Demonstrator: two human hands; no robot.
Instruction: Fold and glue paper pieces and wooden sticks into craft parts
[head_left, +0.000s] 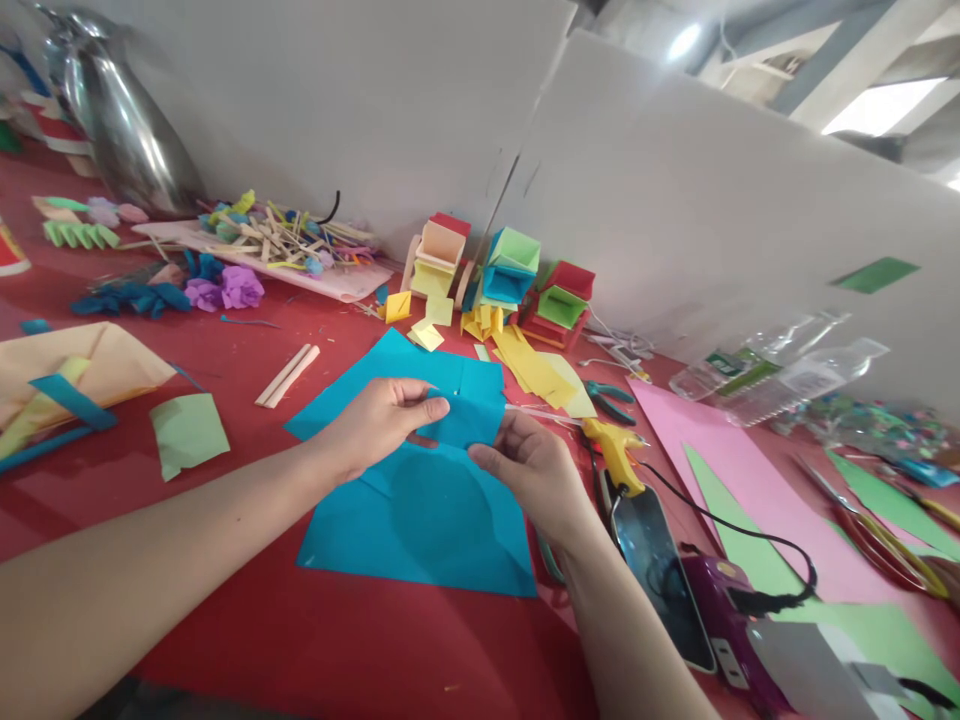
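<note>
Between my two hands is a small piece of blue paper [466, 416], raised above the table. My left hand [390, 418] pinches its left edge between thumb and fingers. My right hand [534, 462] grips the right side, thumb in front and the other fingers partly hidden behind. Beneath them lie larger blue sheets [420, 540] on the red table, one reaching toward the back and one toward me. A yellow glue gun [616, 452] rests just right of my right hand, near pliers with dark teal handles [609, 400].
Small folded paper boxes [510, 265] stand against the grey partition. Two wooden sticks [288, 376] and a green paper piece [189, 434] lie left. A phone [660, 570], a purple power strip [739, 620], scissors [874, 530] and plastic bottles [802, 380] occupy the right. A metal jug [124, 120] stands far left.
</note>
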